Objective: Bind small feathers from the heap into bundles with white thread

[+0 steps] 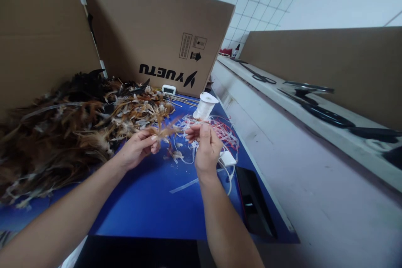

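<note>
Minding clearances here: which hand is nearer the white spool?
Right. The right hand is on the near side of the white spool; the left hand is farther off, to the spool's left, pinching brown feathers.

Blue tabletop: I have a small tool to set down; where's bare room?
Barest is the near tabletop, between left forearm and right forearm, nearer than the translucent strip. Crowded: feather pile at left; white spool and tangled strands farther back; flat black device near right edge.
</note>
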Motion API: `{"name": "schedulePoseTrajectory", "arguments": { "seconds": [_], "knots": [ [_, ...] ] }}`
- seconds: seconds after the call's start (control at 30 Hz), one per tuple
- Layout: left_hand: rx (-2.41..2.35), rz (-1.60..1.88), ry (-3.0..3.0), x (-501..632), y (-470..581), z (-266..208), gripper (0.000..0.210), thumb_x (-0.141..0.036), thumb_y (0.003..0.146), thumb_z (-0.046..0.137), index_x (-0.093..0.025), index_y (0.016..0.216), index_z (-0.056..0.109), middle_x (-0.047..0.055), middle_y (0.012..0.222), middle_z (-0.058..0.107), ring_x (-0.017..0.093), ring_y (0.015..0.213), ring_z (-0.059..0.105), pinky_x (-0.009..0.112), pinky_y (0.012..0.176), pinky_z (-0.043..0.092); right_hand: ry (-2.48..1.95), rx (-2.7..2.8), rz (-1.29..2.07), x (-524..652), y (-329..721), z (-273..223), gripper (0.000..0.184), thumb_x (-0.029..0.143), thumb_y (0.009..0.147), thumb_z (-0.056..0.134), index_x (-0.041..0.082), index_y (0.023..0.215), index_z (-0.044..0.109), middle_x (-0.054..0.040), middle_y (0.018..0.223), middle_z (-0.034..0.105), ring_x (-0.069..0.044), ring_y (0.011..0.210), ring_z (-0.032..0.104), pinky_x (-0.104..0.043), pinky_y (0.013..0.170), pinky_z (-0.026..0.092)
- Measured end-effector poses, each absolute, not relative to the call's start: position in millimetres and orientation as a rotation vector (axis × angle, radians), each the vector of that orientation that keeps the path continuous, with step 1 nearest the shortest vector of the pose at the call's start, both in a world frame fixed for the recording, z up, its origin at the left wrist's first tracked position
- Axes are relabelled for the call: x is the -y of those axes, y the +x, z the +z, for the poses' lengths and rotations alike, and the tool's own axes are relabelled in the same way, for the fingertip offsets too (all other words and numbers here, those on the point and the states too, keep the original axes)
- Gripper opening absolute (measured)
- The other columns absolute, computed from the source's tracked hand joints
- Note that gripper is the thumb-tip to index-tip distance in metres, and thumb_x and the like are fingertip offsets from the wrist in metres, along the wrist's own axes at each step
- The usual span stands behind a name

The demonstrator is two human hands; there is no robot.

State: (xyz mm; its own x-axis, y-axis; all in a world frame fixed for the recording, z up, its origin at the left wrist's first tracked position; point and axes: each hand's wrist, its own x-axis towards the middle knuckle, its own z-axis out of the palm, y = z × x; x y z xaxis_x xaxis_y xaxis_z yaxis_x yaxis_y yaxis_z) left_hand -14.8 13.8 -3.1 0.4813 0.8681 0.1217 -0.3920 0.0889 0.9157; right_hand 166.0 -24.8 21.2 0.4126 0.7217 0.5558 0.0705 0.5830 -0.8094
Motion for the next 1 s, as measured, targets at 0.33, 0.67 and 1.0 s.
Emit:
{"name": "schedulePoseTrajectory", "arguments": {
  "seconds": [0.33,0.67,1.0],
  "knots": [
    [-0.489,1.042,1.203,-17.7,-29.1,3.4,0.025,-0.028,0.067,0.081,-0.015,0.072,0.06,-0.001,0.053,0.058,0.01,0.05,0.052,0.02,0.051,0.039,-1.017,1.17,0.593,18.4,166.9,16.2,0.035,0.044,0.093,0.046,0.017,0.081,0.064,-0.0019,0.068,0.067,-0.014,0.06,0.061,-0.025,0.055,0.046],
    [-0.486,1.132,1.253,-21.7,-45.1,9.1,0.027,-0.032,0.064,0.083,-0.013,0.073,0.066,0.002,0.062,0.063,0.01,0.05,0.053,0.021,0.05,0.043,-1.317,1.536,0.383,9.9,169.2,-0.6,0.009,0.018,0.081,0.056,0.021,0.084,0.064,0.0011,0.077,0.067,-0.014,0.069,0.061,-0.027,0.071,0.049],
    [-0.268,1.195,1.054,-20.5,-42.6,17.7,0.025,-0.022,0.068,0.079,-0.015,0.062,0.056,-0.001,0.051,0.051,0.01,0.049,0.048,0.021,0.049,0.04,-1.695,2.055,0.105,6.1,170.8,-18.3,0.015,0.016,0.082,0.063,0.017,0.097,0.068,-0.0106,0.098,0.067,-0.025,0.099,0.059,-0.036,0.09,0.044]
  ]
}}
